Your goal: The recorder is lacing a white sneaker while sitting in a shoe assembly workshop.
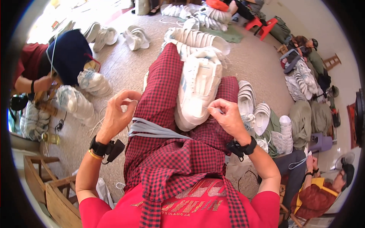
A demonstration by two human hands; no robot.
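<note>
A white sneaker (201, 81) rests between my thighs, its toe toward me and its lace holes running along the open front. Close by the toe, my right hand (230, 117) pinches a thin pale strand (208, 108) between thumb and forefinger. Off to the left above my thigh, my left hand (121, 110) is raised with its fingers curled in; whatever is in the fingertips cannot be made out. Light blue-grey laces (156, 129) lie in a bundle across my lap, over a red and black checked apron (161, 81).
Stacks of white sneakers stand ahead (197, 38), to the right (262, 117) and to the left (74, 100). A co-worker's hand (42, 83) is at the left; another person (315, 193) sits at the lower right. Wooden stools (62, 197) stand lower left, a red chair (266, 28) at the back.
</note>
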